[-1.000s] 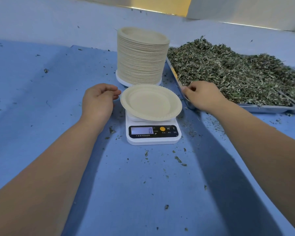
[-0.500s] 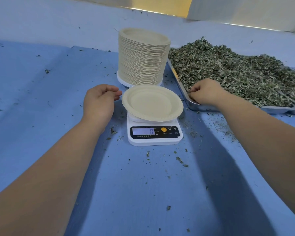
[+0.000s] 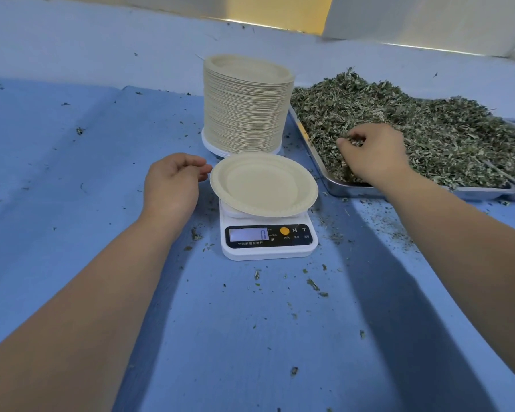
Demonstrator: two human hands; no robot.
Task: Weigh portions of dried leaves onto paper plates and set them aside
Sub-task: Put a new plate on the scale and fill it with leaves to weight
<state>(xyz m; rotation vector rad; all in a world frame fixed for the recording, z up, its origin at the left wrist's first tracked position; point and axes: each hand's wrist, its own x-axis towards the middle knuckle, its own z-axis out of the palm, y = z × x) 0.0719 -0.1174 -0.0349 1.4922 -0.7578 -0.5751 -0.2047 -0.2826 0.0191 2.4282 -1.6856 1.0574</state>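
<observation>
Plate [image 3: 263, 185], round paper, on white scale [image 3: 268, 248]; right hand [image 3: 375, 156] in flaky leaves [image 3: 446, 135].

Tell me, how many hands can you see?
2. The left hand is beside the rim of the paper plate on the scale. The right hand curls its fingers into the dried leaves in the metal tray. No other hands show.
</observation>
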